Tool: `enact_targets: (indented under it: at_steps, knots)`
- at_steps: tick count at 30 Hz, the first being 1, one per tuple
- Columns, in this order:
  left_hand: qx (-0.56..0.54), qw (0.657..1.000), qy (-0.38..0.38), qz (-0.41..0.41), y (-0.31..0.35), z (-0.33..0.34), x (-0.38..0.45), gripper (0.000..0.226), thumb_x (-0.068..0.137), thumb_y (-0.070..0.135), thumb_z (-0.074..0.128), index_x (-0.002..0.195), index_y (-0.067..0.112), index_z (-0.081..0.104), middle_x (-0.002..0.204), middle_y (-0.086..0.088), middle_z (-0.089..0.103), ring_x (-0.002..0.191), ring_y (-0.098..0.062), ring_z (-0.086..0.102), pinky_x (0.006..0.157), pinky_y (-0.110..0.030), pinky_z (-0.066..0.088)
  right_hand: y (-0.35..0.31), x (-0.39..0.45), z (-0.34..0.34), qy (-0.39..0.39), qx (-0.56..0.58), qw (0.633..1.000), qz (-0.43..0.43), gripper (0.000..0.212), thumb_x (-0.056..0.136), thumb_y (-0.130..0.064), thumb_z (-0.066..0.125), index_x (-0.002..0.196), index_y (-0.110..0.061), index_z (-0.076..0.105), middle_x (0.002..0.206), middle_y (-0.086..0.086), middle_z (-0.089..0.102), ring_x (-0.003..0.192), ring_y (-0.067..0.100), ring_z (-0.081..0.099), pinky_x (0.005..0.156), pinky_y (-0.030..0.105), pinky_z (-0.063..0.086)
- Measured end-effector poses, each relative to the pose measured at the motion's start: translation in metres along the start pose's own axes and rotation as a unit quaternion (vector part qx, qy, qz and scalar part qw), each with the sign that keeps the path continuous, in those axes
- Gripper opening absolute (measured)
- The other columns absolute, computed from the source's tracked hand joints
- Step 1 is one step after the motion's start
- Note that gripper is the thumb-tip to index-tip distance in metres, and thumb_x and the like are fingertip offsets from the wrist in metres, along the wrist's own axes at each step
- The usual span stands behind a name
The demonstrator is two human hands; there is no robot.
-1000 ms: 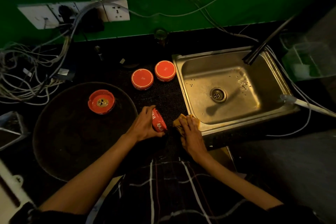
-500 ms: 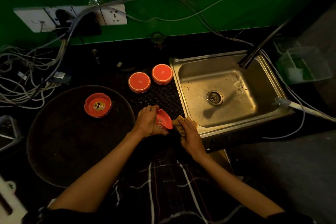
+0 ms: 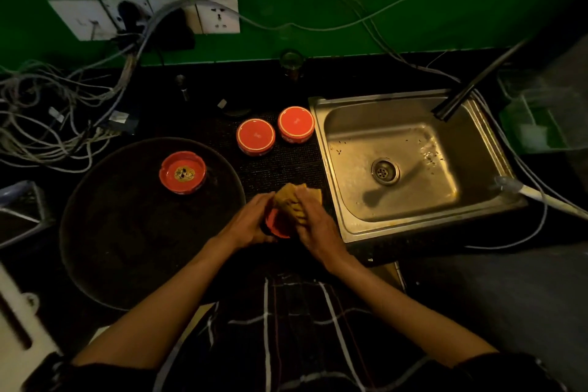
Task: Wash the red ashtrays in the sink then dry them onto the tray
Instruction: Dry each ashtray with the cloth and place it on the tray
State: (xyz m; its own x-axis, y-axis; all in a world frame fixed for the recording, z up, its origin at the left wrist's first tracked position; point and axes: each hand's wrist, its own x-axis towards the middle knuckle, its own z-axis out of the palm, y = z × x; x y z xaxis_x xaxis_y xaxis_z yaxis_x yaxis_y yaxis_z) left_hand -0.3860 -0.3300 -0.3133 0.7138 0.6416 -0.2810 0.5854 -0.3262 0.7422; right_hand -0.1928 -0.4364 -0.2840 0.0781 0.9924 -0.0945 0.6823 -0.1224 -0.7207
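Lifted since before, cloth (image 3: 294, 202) now covers held ashtray (image 3: 277, 226) (seemingly pressed), both hands.

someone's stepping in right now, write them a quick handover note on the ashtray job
Left hand grips a red round ashtray beside the steel sink.
Right hand presses a yellow-brown cloth into it.
Done: one red ashtray sits upright on the dark round tray.
Left: finish drying the held one and set it on the tray; two red ashtrays lie upside down on the black counter mat.
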Motion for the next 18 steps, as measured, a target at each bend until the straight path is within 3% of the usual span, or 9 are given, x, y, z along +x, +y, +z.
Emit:
enact_targets:
  at_steps: [3, 6, 8, 13, 15, 16, 17, 18]
  knots:
    - [-0.004, 1.0, 0.018, 0.003, -0.006, -0.002, 0.0, 0.107, 0.059, 0.031, 0.091, 0.148, 0.004, 0.038, 0.143, -0.014, 0.047, 0.13, -0.017, 0.045, 0.107, -0.014, 0.03, 0.003, 0.001, 0.019, -0.082, -0.098, 0.991, -0.037, 0.082, 0.091, -0.004, 0.056, 0.159, -0.021, 0.013, 0.167, 0.005, 0.004, 0.154, 0.019, 0.002, 0.121, 0.036, 0.021]
    - [-0.017, 0.999, 0.028, -0.018, -0.006, 0.007, 0.003, 0.103, 0.057, 0.022, 0.092, 0.145, 0.004, 0.042, 0.141, -0.013, 0.051, 0.13, -0.025, 0.05, 0.109, -0.024, 0.036, -0.004, 0.004, 0.034, -0.138, -0.175, 0.974, -0.037, 0.078, 0.095, -0.005, 0.049, 0.159, -0.011, 0.004, 0.166, 0.013, -0.003, 0.153, 0.024, -0.005, 0.124, 0.042, 0.013]
    - [-0.032, 0.999, 0.031, -0.032, -0.006, 0.011, 0.003, 0.105, 0.057, 0.02, 0.092, 0.147, 0.006, 0.04, 0.143, -0.013, 0.05, 0.131, -0.027, 0.049, 0.109, -0.025, 0.036, -0.011, 0.009, 0.034, -0.165, -0.193, 0.967, -0.024, 0.077, 0.096, -0.01, 0.052, 0.158, -0.007, 0.008, 0.165, 0.016, 0.004, 0.154, 0.026, 0.004, 0.124, 0.045, 0.016]
    - [0.011, 0.999, 0.004, -0.036, -0.012, 0.01, 0.009, 0.121, 0.059, 0.03, 0.085, 0.158, 0.011, 0.016, 0.153, -0.01, 0.035, 0.138, -0.019, 0.039, 0.114, -0.032, 0.032, -0.024, 0.025, 0.003, -0.203, -0.137, 0.969, -0.026, 0.067, 0.078, -0.005, 0.063, 0.143, -0.01, 0.05, 0.149, 0.012, 0.047, 0.137, 0.028, 0.044, 0.11, 0.039, 0.041]
    - [0.011, 0.999, -0.037, -0.02, 0.0, 0.006, 0.02, 0.094, 0.073, 0.033, 0.083, 0.152, 0.023, 0.032, 0.143, -0.001, 0.045, 0.118, -0.012, 0.055, 0.103, -0.037, 0.041, -0.028, 0.029, -0.006, -0.219, -0.163, 0.961, -0.049, 0.046, 0.082, -0.016, 0.06, 0.127, -0.012, 0.064, 0.131, 0.014, 0.061, 0.117, 0.032, 0.058, 0.088, 0.036, 0.049]
    - [-0.047, 0.998, -0.045, -0.009, 0.007, 0.008, 0.026, 0.072, 0.08, 0.04, 0.078, 0.143, 0.026, 0.045, 0.13, -0.002, 0.055, 0.099, -0.013, 0.064, 0.091, -0.039, 0.047, -0.029, 0.031, -0.009, -0.233, -0.171, 0.956, -0.054, 0.038, 0.084, -0.019, 0.06, 0.12, -0.014, 0.067, 0.122, 0.014, 0.064, 0.108, 0.034, 0.06, 0.078, 0.034, 0.049]
    - [-0.112, 0.992, -0.045, -0.037, 0.012, 0.007, 0.028, 0.062, 0.082, 0.043, 0.076, 0.135, 0.025, 0.051, 0.119, -0.002, 0.061, 0.09, -0.014, 0.065, 0.083, -0.038, 0.05, -0.03, 0.034, -0.011, -0.245, -0.188, 0.949, -0.059, 0.032, 0.084, -0.019, 0.063, 0.115, -0.016, 0.069, 0.117, 0.012, 0.065, 0.104, 0.032, 0.06, 0.076, 0.033, 0.048]
    - [-0.072, 0.996, -0.049, -0.016, 0.011, 0.004, 0.026, 0.069, 0.078, 0.042, 0.079, 0.137, 0.023, 0.049, 0.121, 0.001, 0.06, 0.098, -0.013, 0.063, 0.086, -0.036, 0.05, -0.03, 0.037, -0.013, -0.264, -0.225, 0.934, -0.083, 0.03, 0.083, -0.016, 0.066, 0.113, -0.017, 0.07, 0.116, 0.009, 0.064, 0.104, 0.028, 0.059, 0.079, 0.034, 0.048]
